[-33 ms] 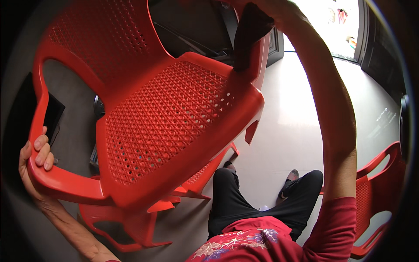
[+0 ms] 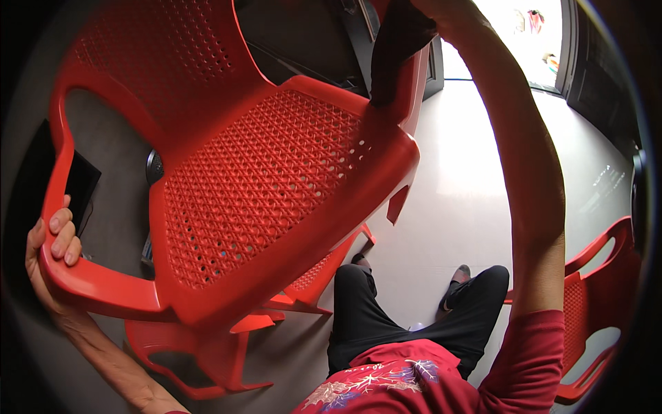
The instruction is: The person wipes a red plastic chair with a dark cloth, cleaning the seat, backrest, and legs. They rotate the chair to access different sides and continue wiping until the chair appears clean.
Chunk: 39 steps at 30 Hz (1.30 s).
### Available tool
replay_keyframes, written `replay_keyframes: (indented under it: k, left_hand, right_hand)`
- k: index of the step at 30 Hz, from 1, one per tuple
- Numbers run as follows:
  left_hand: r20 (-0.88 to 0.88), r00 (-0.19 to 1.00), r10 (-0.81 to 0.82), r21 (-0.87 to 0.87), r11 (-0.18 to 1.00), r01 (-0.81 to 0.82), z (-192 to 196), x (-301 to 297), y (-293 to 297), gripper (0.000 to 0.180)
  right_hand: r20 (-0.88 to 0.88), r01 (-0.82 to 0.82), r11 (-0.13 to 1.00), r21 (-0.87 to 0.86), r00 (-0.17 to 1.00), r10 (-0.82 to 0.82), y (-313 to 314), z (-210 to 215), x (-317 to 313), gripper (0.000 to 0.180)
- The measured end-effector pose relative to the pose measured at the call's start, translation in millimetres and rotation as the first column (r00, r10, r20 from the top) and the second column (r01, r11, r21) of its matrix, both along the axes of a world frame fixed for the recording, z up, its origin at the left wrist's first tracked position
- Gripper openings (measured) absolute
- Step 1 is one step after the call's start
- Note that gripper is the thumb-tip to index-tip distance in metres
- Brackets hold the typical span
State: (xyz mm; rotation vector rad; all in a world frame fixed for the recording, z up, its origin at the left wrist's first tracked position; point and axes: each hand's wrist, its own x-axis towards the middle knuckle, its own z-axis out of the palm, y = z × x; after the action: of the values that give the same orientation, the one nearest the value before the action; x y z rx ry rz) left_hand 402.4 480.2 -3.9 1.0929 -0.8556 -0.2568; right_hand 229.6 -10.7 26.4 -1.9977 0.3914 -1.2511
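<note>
A red plastic armchair (image 2: 262, 186) with a perforated seat and back hangs tilted in the air in front of me. My left hand (image 2: 52, 248) is wrapped around its left armrest at the lower left. My right arm reaches up along the right side. My right hand (image 2: 420, 17) sits at the picture's top edge, dark and in shadow, closed on the chair's other armrest. Most of that hand is hidden.
More red chairs (image 2: 207, 352) stand stacked on the floor under the lifted one. Another red chair (image 2: 600, 303) stands at the right. My legs in black trousers (image 2: 386, 324) are below on the pale floor (image 2: 469, 172). A bright doorway (image 2: 524, 34) is at the top right.
</note>
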Motion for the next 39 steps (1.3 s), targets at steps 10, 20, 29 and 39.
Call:
replay_keyframes:
  k: [10, 20, 29, 39]
  left_hand:
    - [-0.009, 0.938, -0.346, -0.071, 0.936, 0.345, -72.9, 158.7, -3.6, 0.042]
    - [-0.283, 0.85, -0.443, -0.245, 0.891, 0.383, -108.9, 236.6, -64.7, 0.046]
    - [-0.343, 0.846, -0.407, -0.111, 0.912, 0.394, -37.2, 209.3, -69.4, 0.044]
    - [-0.393, 0.861, -0.322, 0.032, 0.931, 0.363, -2.1, 181.8, -70.1, 0.049]
  right_hand:
    - [0.284, -0.208, 0.947, -0.246, 0.918, 0.276, 31.9, -34.2, 23.9, 0.013]
    - [0.188, 0.446, 0.857, -0.257, 0.893, -0.409, 120.5, 13.9, 76.5, 0.031]
    - [0.0, 0.661, 0.75, -0.033, 0.75, -0.661, 97.0, 41.6, 72.4, 0.031]
    - [-0.064, 0.605, 0.789, 0.105, 0.796, -0.602, 76.2, 49.8, 68.7, 0.041]
